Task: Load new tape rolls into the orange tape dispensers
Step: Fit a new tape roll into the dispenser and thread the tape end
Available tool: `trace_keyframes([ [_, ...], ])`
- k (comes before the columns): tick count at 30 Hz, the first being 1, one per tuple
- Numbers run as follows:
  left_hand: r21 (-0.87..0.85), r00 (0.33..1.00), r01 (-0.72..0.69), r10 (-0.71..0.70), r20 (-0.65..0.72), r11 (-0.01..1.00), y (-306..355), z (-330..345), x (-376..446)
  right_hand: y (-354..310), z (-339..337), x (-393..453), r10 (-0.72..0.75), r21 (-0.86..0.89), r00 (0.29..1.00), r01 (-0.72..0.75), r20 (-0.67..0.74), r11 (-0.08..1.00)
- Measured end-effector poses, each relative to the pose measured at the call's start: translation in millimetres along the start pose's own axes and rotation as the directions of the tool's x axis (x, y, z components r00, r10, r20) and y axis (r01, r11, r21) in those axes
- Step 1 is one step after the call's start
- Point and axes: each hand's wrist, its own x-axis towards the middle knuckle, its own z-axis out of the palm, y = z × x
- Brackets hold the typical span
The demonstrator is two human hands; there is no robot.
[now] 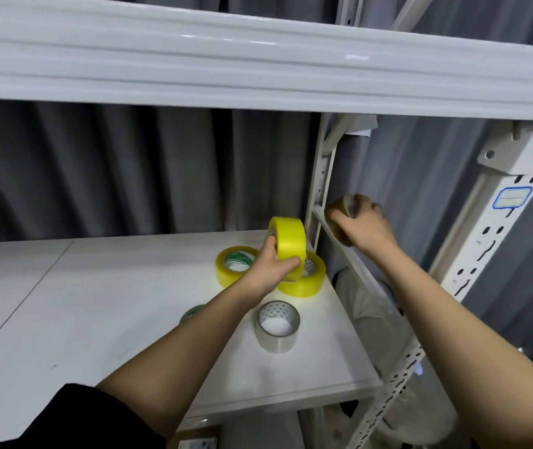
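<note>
Head view: my left hand (pixel 271 267) grips a yellow roll (pixel 287 246) lifted off the shelf (pixel 96 303); my right hand (pixel 362 228) clutches a brown roll (pixel 344 205) beside the upright. No orange dispensers in sight, so I judge loading hasn't begun; only fetching rolls.

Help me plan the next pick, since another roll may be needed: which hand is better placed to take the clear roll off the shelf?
Neither is free, but probably the left. The left hand, gripping a yellow roll, is above the shelf near the clear roll. The right hand holds a brown roll beyond the shelf's side.
</note>
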Motion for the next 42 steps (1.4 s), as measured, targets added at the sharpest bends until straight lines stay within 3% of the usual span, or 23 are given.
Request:
trace_keyframes([
  [8,-0.114,0.996,0.064,-0.071,-0.051,0.991,-6,-18,-15,21,39,-33,0.016,-0.183,0.963,0.034,0.268,0.983],
  [17,-0.209,0.986,0.096,-0.122,-0.114,0.973,-16,-17,-21,52,70,-66,0.008,-0.389,0.934,0.142,0.357,0.910],
  [22,-0.180,0.980,0.132,-0.156,-0.126,0.975,-18,-18,-22,63,82,-78,0.051,-0.453,0.910,0.156,0.413,0.878],
  [33,-0.174,0.976,0.162,-0.184,-0.120,0.971,-19,-19,-29,75,101,-90,0.030,-0.493,0.912,0.193,0.409,0.848],
  [38,-0.181,0.972,0.175,-0.199,-0.125,0.968,-17,-18,-31,81,100,-92,0.076,-0.468,0.877,0.179,0.475,0.865],
  [40,-0.199,0.968,0.192,-0.219,-0.123,0.961,-14,-17,-33,76,92,-89,0.068,-0.427,0.893,0.145,0.445,0.893],
  [42,-0.222,0.964,0.204,-0.235,-0.122,0.953,-13,-17,-33,66,79,-83,-0.022,-0.368,0.945,0.148,0.326,0.918],
])
